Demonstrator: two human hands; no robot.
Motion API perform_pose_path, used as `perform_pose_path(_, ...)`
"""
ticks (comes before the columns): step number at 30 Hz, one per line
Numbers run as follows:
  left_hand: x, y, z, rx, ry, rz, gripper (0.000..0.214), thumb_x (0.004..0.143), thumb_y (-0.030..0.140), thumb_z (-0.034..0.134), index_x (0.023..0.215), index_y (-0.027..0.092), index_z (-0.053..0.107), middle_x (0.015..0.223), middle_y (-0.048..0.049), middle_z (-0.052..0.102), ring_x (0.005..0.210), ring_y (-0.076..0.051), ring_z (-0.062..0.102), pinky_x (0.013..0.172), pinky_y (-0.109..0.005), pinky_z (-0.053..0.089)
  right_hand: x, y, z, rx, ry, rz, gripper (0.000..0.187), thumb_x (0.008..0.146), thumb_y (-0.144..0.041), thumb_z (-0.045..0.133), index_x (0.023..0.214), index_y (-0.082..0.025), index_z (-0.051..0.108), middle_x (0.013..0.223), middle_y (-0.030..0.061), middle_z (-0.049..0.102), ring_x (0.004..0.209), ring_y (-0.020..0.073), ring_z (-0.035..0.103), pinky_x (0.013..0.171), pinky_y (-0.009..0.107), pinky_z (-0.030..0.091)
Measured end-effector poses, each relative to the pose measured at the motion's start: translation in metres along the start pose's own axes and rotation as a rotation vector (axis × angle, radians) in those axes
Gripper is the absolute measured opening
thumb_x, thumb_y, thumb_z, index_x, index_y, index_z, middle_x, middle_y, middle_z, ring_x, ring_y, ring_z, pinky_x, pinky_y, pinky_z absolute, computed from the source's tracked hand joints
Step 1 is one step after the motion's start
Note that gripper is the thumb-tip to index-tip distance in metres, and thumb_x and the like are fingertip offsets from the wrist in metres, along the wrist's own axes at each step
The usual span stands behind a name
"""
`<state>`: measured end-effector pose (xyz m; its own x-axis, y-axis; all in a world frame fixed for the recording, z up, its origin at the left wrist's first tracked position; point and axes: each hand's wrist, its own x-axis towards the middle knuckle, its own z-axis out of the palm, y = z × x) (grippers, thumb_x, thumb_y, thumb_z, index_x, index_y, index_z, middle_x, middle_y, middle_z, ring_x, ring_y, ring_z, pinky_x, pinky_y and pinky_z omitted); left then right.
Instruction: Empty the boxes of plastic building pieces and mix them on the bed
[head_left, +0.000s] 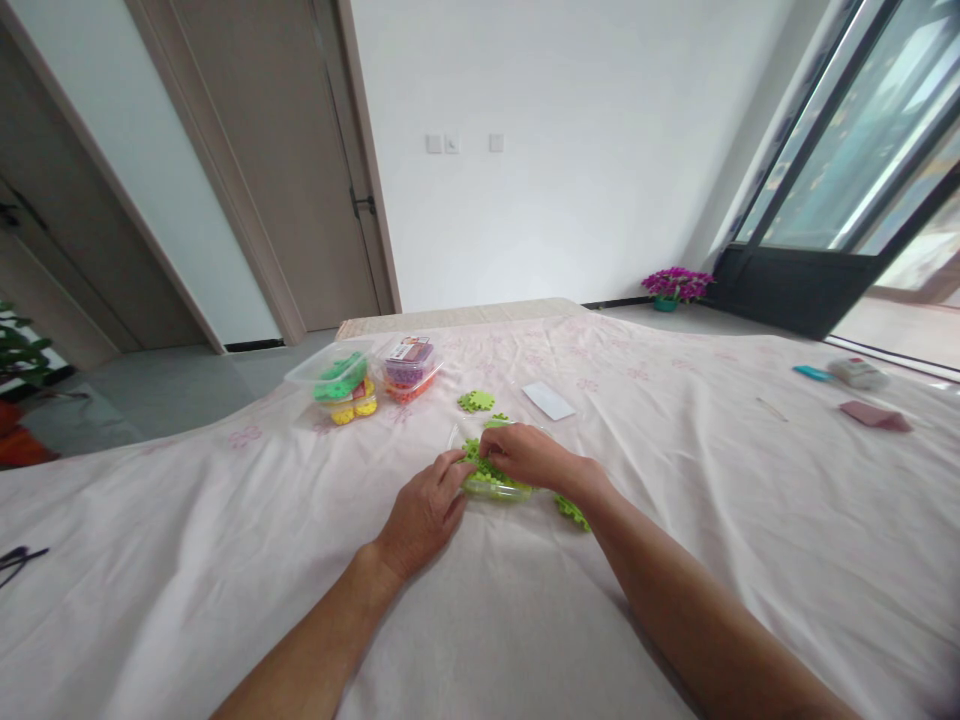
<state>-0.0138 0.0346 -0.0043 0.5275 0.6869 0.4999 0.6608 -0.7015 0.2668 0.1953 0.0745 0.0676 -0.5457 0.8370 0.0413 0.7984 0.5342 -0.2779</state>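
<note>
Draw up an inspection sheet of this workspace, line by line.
Surface: pale flower-patterned cloth, wrinkled.
Job's things: clear tub holding green toothed pieces; more green pieces lie outside it, beyond the tub and by the right forearm.
Clutter: stacked containers with coloured contents to the left; white card beyond the tub; blue item and pink item far right.
Hands: left hand at the tub's left side; right hand over the tub, fingers at the pieces, grip unclear.
Cables: nothing seen for certain; thin black object at the left edge unclear.
Surroundings: white wall, closed door, magenta flowers.
</note>
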Motion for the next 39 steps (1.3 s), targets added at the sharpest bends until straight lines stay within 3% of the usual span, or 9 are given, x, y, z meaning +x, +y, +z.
perform_pose_path(13, -0.0023, -0.0026, 0.0025, -0.011, -0.012, -0.007, 0.038, 0.089, 0.013, 0.048, 0.126, 0.023, 0.047, 0.136, -0.0092, 0.049, 0.118, -0.022, 0.056, 0.101, -0.040, 0.050, 0.0000, -0.0033, -0.0024, -0.027, -0.017, 0.030, 0.023, 0.087, -0.016, 0.051, 0.100, -0.021, 0.069, 0.098, 0.0049, 0.073, 0.089, 0.0173, 0.064, 0.071, 0.023, 0.037)
perform_pose_path(26, -0.0011, -0.0024, 0.0020, -0.013, -0.010, -0.003, 0.038, 0.089, 0.013, 0.049, 0.126, 0.022, 0.048, 0.135, -0.0095, 0.050, 0.119, -0.022, 0.056, 0.101, -0.039, 0.050, 0.0004, -0.0005, 0.0017, -0.037, -0.051, -0.043, 0.024, 0.080, -0.016, 0.051, 0.094, -0.021, 0.070, 0.089, 0.0026, 0.073, 0.081, 0.0165, 0.063, 0.063, 0.024, 0.032)
perform_pose_path(39, -0.0014, -0.0014, 0.0010, -0.015, 0.007, -0.004, 0.037, 0.089, 0.015, 0.050, 0.125, 0.023, 0.050, 0.135, -0.0085, 0.051, 0.119, -0.021, 0.056, 0.101, -0.038, 0.051, 0.0021, -0.0005, 0.0035, -0.034, -0.044, -0.025, 0.025, 0.082, -0.017, 0.051, 0.098, -0.022, 0.071, 0.093, 0.0033, 0.073, 0.084, 0.0171, 0.064, 0.067, 0.024, 0.034)
